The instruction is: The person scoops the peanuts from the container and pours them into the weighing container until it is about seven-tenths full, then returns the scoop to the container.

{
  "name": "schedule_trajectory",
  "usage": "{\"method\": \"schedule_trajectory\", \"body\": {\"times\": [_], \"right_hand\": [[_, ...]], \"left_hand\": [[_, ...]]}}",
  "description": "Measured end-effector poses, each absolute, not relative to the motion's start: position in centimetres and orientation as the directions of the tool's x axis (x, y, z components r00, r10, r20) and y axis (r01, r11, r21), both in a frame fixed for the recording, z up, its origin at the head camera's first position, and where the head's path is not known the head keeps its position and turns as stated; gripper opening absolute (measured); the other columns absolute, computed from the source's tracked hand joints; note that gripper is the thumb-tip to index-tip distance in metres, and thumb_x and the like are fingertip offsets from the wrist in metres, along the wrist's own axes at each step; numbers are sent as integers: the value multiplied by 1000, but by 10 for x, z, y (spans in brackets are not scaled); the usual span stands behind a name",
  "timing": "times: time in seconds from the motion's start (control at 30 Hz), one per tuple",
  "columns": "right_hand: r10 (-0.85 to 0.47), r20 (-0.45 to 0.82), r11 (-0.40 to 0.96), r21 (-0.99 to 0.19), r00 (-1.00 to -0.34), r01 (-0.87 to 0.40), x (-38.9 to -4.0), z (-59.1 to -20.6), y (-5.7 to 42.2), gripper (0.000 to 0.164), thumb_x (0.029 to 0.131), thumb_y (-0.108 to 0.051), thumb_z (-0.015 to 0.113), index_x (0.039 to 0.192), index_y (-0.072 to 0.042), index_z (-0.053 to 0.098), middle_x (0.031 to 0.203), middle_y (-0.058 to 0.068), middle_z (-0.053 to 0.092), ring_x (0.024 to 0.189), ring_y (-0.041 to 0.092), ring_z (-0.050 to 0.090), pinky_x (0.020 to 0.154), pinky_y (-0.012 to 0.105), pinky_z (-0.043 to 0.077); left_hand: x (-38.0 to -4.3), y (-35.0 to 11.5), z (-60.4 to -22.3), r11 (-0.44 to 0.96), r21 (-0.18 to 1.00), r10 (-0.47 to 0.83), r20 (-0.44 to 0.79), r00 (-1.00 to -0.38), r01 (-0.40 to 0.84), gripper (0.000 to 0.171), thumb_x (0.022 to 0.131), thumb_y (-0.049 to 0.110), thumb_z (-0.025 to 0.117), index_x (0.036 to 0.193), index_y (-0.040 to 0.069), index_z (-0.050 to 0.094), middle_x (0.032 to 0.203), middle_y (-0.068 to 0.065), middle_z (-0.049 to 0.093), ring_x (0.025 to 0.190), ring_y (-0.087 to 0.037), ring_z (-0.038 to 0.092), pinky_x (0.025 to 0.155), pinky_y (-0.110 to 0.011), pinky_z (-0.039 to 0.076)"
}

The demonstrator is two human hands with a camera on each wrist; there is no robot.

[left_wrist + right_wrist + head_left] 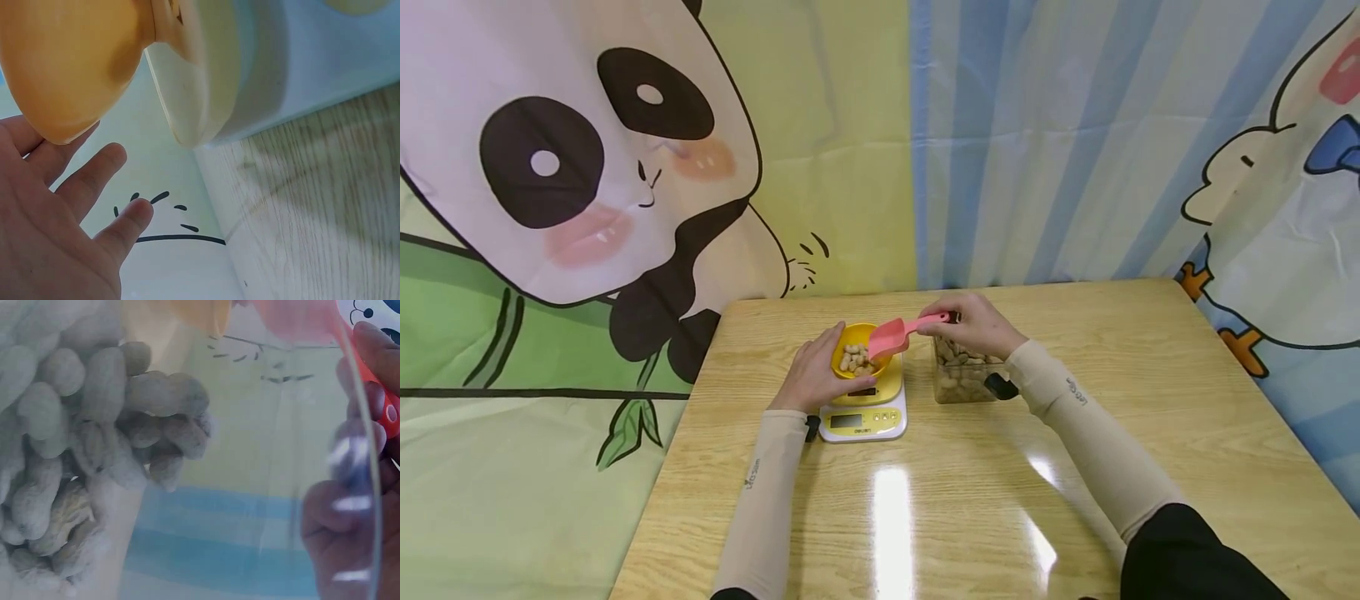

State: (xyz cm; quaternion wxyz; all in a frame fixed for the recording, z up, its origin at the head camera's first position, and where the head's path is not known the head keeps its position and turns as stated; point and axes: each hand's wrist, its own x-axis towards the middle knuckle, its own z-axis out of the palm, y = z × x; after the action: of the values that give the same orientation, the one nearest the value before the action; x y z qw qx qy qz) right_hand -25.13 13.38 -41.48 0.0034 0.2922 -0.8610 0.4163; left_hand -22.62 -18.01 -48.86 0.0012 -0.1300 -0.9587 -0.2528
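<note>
My left hand holds a yellow bowl, thumb along its near side and fingers at its left. The bowl sits on a yellow and white kitchen scale and contains several unshelled peanuts. In the left wrist view, fingers lie against the outside of the bowl. My right hand grips the handle of a pink scoop, whose tilted blade overlaps the bowl's right rim in the head view. Under that hand stands a clear box of peanuts, seen through its wall in the right wrist view.
The wooden table ends at a wall hanging with a panda and blue stripes. A black strap end hangs from my right wrist in front of the clear box.
</note>
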Motion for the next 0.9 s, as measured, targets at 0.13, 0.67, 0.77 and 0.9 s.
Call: {"method": "schedule_trajectory", "body": {"times": [0.13, 0.67, 0.77, 0.9], "right_hand": [[-483, 246, 462, -743, -840, -484, -250, -415, 143, 27, 92, -42, 75, 111, -23, 78, 95, -6, 71, 71, 20, 53, 59, 32, 45], [-358, 210, 465, -805, -910, -368, -234, -402, 202, 24, 94, -24, 75, 116, -15, 76, 93, 10, 67, 68, 23, 47, 57, 30, 41], [-347, 220, 475, -797, -912, -373, -233, -399, 213, 24, 94, -29, 75, 115, -18, 77, 89, 9, 66, 67, 21, 48, 56, 29, 41], [-330, 231, 477, -796, -915, -373, -233, -402, 229, 24, 92, -38, 76, 113, -26, 77, 90, 4, 67, 68, 22, 51, 56, 29, 44]], "left_hand": [[-226, -181, -489, 841, 483, 244, 67, -968, 245, 120, 72, 73, 77, 164, 22, 20, 165, -5, 30, 148, -28, 33, 124, -49, 16], [-225, -180, -491, 827, 497, 254, 86, -963, 263, 121, 71, 75, 76, 164, 20, 21, 165, -4, 29, 148, -29, 32, 122, -54, 20], [-225, -180, -491, 825, 499, 254, 92, -963, 265, 120, 72, 75, 76, 164, 20, 21, 165, -5, 29, 148, -30, 31, 122, -53, 20], [-225, -180, -492, 827, 495, 255, 93, -963, 266, 120, 72, 76, 75, 164, 21, 21, 165, -5, 29, 148, -30, 32, 121, -54, 22]]}}
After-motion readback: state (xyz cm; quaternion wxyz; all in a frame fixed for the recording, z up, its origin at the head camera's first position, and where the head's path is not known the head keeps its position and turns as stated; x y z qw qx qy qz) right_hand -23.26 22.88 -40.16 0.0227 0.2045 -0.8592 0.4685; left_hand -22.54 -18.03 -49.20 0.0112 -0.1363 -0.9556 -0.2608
